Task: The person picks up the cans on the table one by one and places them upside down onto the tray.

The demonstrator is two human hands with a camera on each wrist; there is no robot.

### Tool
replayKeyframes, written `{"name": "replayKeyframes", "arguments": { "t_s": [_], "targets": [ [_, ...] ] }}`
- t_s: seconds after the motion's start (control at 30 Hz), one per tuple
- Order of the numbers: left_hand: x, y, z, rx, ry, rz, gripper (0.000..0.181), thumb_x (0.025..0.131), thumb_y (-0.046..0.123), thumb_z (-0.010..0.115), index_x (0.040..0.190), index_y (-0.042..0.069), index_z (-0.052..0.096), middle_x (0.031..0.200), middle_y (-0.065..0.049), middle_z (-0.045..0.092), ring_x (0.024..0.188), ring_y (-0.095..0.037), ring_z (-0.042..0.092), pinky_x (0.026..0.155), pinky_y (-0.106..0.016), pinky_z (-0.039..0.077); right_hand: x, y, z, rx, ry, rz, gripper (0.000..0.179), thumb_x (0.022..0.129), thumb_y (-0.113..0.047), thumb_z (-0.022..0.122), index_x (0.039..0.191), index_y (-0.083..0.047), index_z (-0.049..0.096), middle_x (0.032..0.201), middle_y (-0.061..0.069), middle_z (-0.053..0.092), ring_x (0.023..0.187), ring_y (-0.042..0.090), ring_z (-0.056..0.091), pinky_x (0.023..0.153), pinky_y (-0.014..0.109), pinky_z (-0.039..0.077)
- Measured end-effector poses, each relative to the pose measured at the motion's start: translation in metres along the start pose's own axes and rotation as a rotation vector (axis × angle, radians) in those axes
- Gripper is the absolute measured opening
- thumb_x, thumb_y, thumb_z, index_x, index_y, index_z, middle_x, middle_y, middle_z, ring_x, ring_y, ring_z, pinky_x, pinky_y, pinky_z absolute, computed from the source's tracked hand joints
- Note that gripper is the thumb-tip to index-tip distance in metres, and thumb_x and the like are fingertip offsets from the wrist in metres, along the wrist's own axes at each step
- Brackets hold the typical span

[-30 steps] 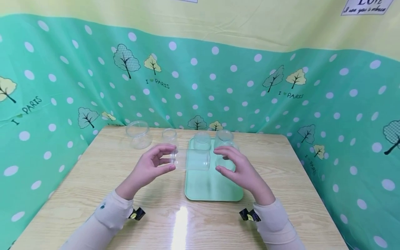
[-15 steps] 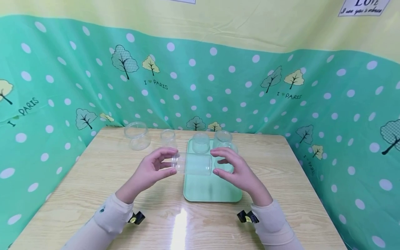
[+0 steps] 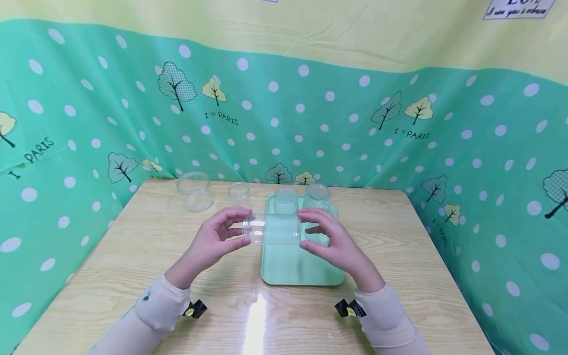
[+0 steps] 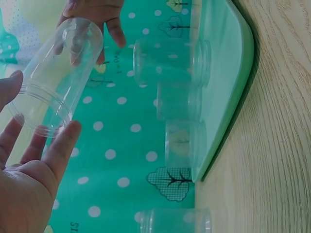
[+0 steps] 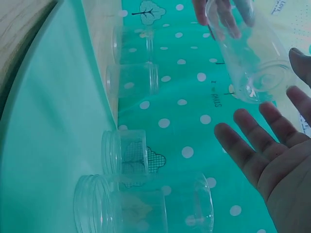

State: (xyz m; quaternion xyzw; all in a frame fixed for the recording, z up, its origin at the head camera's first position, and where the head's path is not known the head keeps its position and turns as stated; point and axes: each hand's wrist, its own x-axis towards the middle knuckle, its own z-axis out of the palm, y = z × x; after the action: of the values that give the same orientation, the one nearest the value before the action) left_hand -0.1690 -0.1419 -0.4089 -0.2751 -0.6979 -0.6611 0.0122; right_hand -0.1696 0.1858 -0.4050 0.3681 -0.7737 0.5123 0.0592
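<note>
A clear, empty jar (image 3: 279,229) lies sideways in the air above the light green tray (image 3: 301,273). My left hand (image 3: 222,231) grips its threaded mouth end, thumb on the near side and fingers on the far side. At the jar's base end, my right hand (image 3: 326,234) holds the edge between thumb and fingertips. In the left wrist view, the jar's ringed mouth (image 4: 41,109) sits among the left fingers. The right wrist view shows the base (image 5: 267,80) close to the right thumb and fingertips.
Three clear jars stand mouth down toward the tray's back: a short one (image 3: 286,201), a taller one (image 3: 317,193) and another (image 3: 328,209) partly behind my right hand. Left of the tray, a wide jar (image 3: 194,185) and a smaller jar (image 3: 239,193) stand on the wooden table (image 3: 133,246).
The right fingertips have come from slightly apart to the jar's base end, and the jar has shifted slightly right. My left hand keeps its grip.
</note>
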Motion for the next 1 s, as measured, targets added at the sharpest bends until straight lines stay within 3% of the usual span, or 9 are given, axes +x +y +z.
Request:
{"name": "replayKeyframes", "arguments": {
  "t_s": [0.27, 0.53, 0.73, 1.0],
  "targets": [
    [0.000, 0.000, 0.002, -0.035, 0.011, 0.005, 0.058, 0.083, -0.005, 0.081, 0.136, 0.001, 0.057, 0.143, -0.027, 0.052, 0.127, -0.019, 0.059, 0.099, -0.034, 0.057, 0.003, -0.002, 0.006, 0.063, 0.022, 0.001, 0.064, 0.085, 0.013, 0.074, 0.143, 0.005, 0.049, 0.148, 0.025, 0.047, 0.130, 0.043, 0.051, 0.097, 0.058, 0.055],
    [0.000, 0.001, 0.004, -0.050, 0.006, 0.021, 0.058, 0.083, -0.006, 0.080, 0.136, 0.000, 0.057, 0.144, -0.029, 0.050, 0.130, -0.020, 0.058, 0.100, -0.036, 0.057, 0.002, 0.002, 0.008, 0.109, 0.025, -0.011, 0.064, 0.088, 0.007, 0.076, 0.145, -0.007, 0.052, 0.151, 0.014, 0.048, 0.133, 0.031, 0.052, 0.102, 0.040, 0.056],
    [0.000, 0.002, 0.003, -0.044, 0.010, 0.037, 0.058, 0.083, -0.008, 0.080, 0.136, 0.000, 0.057, 0.144, -0.021, 0.053, 0.130, -0.019, 0.057, 0.100, -0.036, 0.056, 0.003, 0.001, 0.009, 0.219, 0.023, 0.015, 0.063, 0.090, 0.005, 0.074, 0.146, -0.009, 0.051, 0.151, 0.006, 0.048, 0.135, 0.036, 0.050, 0.101, 0.040, 0.056],
    [0.000, 0.000, 0.003, -0.056, 0.005, 0.038, 0.058, 0.083, -0.009, 0.079, 0.135, -0.002, 0.056, 0.143, -0.010, 0.056, 0.130, -0.019, 0.057, 0.101, -0.036, 0.056, 0.004, 0.000, 0.012, 0.235, 0.039, 0.058, 0.065, 0.091, 0.003, 0.074, 0.149, -0.014, 0.049, 0.150, 0.002, 0.049, 0.137, 0.036, 0.049, 0.103, 0.039, 0.055]
  ]
}}
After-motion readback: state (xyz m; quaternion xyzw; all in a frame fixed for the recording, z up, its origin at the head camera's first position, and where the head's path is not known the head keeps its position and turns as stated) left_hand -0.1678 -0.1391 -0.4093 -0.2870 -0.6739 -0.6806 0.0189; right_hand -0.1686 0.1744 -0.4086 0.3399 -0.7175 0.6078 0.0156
